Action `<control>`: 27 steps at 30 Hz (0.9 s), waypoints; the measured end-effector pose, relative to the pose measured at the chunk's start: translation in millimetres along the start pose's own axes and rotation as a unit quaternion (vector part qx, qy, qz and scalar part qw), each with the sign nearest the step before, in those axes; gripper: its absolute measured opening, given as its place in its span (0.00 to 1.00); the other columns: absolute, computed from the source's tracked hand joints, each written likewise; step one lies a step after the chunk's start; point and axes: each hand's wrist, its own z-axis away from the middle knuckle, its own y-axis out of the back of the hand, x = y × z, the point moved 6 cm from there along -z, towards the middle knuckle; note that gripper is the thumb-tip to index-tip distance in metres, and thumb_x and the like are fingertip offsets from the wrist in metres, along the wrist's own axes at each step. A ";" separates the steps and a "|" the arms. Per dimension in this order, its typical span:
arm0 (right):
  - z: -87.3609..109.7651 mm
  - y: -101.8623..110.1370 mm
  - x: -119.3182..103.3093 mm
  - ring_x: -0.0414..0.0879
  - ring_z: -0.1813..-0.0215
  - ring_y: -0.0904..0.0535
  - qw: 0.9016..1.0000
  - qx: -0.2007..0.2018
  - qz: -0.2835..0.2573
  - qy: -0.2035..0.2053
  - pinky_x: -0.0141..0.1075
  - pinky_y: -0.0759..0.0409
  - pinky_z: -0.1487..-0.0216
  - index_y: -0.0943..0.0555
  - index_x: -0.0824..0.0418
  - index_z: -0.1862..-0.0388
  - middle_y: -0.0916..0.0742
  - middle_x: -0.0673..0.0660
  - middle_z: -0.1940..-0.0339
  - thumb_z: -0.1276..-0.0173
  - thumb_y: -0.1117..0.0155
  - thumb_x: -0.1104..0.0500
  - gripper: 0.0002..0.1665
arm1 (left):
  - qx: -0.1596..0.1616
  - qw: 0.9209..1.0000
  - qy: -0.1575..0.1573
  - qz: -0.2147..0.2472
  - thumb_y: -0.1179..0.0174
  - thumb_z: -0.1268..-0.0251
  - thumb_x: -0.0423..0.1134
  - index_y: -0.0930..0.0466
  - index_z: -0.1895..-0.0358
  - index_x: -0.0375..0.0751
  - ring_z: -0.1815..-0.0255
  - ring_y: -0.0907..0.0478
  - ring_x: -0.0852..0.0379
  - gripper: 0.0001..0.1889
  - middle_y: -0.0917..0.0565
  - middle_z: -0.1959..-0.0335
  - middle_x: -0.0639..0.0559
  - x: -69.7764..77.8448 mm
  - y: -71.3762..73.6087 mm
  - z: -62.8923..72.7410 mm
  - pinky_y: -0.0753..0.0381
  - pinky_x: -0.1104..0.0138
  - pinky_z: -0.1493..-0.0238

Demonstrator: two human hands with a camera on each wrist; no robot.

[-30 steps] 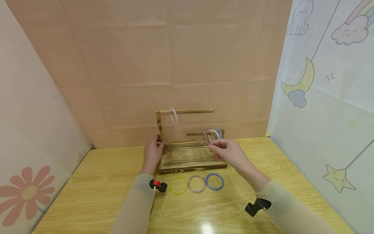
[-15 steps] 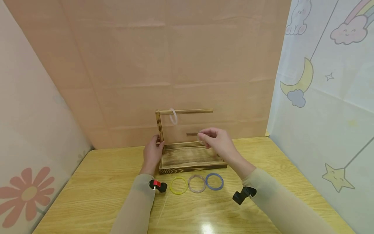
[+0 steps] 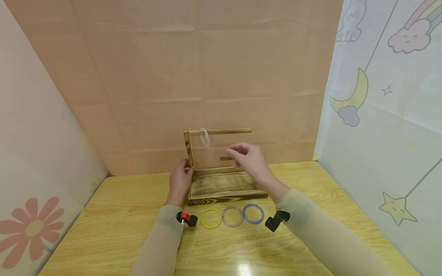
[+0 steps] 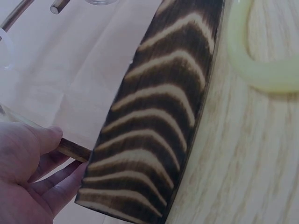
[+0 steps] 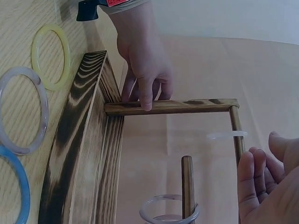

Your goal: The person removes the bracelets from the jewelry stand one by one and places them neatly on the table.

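A dark-grained wooden bangle stand [image 3: 228, 198] sits on the table, with a tray base and two rods. My left hand [image 3: 179, 183] grips its left upright post, thumb and fingers on either side. On the upper rod [image 3: 229, 131] hangs a whitish bangle [image 3: 208, 138]. My right hand [image 3: 253, 163] hovers before the lower rod [image 3: 225, 158], fingers loosely bent; in the right wrist view nothing shows between them. That hand hides the lower rod's bangles from the head view, but the right wrist view shows a pale marbled bangle [image 5: 141, 213] there, another below it.
In front of the stand lie a yellow bangle [image 3: 211, 229], a pinkish translucent bangle [image 3: 233, 226] and a blue bangle [image 3: 253, 223] in a row. A peach cloth backdrop [image 3: 155, 76] stands behind the table, with printed panels at both sides.
My right hand has moved left and up, from beside the bangles on the lower rod to in front of that rod. The left hand keeps its grip on the post.
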 end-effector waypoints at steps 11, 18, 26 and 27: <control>-15.1 -4.4 -7.5 0.54 0.65 0.13 0.999 0.021 0.028 0.025 0.42 0.14 0.65 0.07 0.52 0.47 0.09 0.54 0.61 0.22 0.24 0.46 0.13 | 0.002 1.000 -0.003 0.002 0.35 0.16 0.37 0.23 0.26 0.33 0.42 0.11 0.35 0.23 0.13 0.37 0.35 2.2 2.5 0.1 0.13 0.41 0.42; -21.5 -10.1 -12.2 0.52 0.65 0.13 0.997 0.029 0.055 0.036 0.42 0.15 0.63 0.07 0.50 0.48 0.08 0.50 0.62 0.22 0.24 0.45 0.13 | 0.001 1.000 -0.001 0.006 0.35 0.16 0.36 0.23 0.26 0.33 0.43 0.11 0.36 0.23 0.13 0.37 0.35 2.6 3.4 2.1 0.13 0.42 0.41; -29.0 -19.7 -12.1 0.49 0.67 0.15 0.998 0.026 0.037 0.042 0.38 0.15 0.64 0.07 0.53 0.49 0.09 0.53 0.62 0.22 0.23 0.48 0.11 | 0.001 1.000 0.006 0.005 0.34 0.16 0.36 0.23 0.26 0.34 0.43 0.11 0.36 0.23 0.13 0.37 0.35 4.4 4.3 5.3 0.13 0.42 0.42; -30.1 -20.6 -12.1 0.48 0.68 0.16 0.998 0.028 0.035 0.043 0.38 0.16 0.65 0.07 0.54 0.49 0.09 0.54 0.62 0.22 0.23 0.49 0.11 | 0.001 1.000 0.006 0.005 0.34 0.17 0.36 0.23 0.26 0.34 0.43 0.11 0.36 0.23 0.13 0.37 0.35 4.7 4.4 5.8 0.13 0.42 0.42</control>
